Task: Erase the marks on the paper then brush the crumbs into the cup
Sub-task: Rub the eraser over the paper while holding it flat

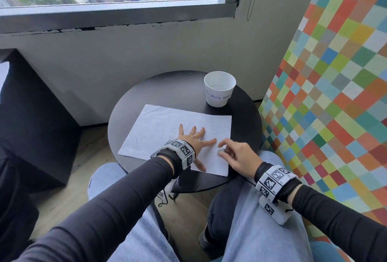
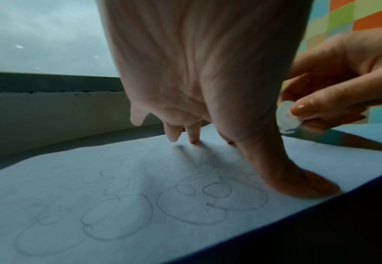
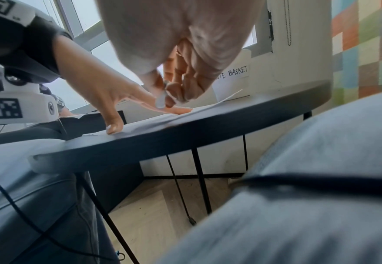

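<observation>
On the round black desk (image 1: 129, 113) lay the paper (image 1: 150, 132), its faint pencil marks (image 2: 210, 200) showing, with the white cup (image 1: 219, 89) standing just beyond its far right corner. The left hand (image 1: 193, 139) pressed flat on the paper, fingers (image 2: 298, 184) spread. The right hand (image 1: 238, 156) hovered at the paper's near right edge, its fingers pinching a small white eraser (image 2: 287, 117).

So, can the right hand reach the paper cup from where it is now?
Probably yes. The right hand, pinching the eraser, is over the paper's near right part; the cup stands beyond on the table, nothing between them.
</observation>
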Demonstrator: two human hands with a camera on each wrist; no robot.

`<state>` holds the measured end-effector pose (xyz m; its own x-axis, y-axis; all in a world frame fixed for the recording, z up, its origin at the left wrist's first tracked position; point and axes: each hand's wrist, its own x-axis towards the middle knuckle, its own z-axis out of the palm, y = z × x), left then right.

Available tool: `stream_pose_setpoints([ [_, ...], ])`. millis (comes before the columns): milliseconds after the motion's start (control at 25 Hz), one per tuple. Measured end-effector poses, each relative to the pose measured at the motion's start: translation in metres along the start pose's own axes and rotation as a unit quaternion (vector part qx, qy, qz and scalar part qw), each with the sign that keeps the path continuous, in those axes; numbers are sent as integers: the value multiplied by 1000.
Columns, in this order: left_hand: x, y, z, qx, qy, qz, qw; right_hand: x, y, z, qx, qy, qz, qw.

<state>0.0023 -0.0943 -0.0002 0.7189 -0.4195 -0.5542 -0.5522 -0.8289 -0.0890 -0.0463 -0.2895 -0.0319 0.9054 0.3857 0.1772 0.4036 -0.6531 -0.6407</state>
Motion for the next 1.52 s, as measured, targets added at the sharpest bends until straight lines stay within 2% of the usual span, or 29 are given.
stream_pose_setpoints([
  [120,2,13,3,-14,24,-43,999,-2,-2,8,-10,-16,-13,1000],
  [280,2,26,12,-40,50,-85,994,-2,2,12,-27,-35,46,998],
  [440,-2,16,10,-42,17,-62,997,-1,6,8,-39,-18,80,996],
  [640,-9,27,3,-22,-9,-76,997,2,11,6,-50,21,102,993],
  [800,-6,37,-2,5,-4,-70,998,5,16,1,-55,77,138,986],
  [880,1,33,0,-10,-1,-38,999,5,21,-3,-52,93,149,983],
  [1040,9,24,0,-58,-9,14,998,7,18,-9,-78,31,124,989],
  [1320,13,27,1,-62,6,11,998,16,8,-31,-178,-83,55,979],
  [1440,15,28,1,-48,12,8,999,12,7,-19,-167,-84,68,980],
  [1520,15,29,0,-46,16,6,999,14,12,-16,-157,-53,102,981],
])
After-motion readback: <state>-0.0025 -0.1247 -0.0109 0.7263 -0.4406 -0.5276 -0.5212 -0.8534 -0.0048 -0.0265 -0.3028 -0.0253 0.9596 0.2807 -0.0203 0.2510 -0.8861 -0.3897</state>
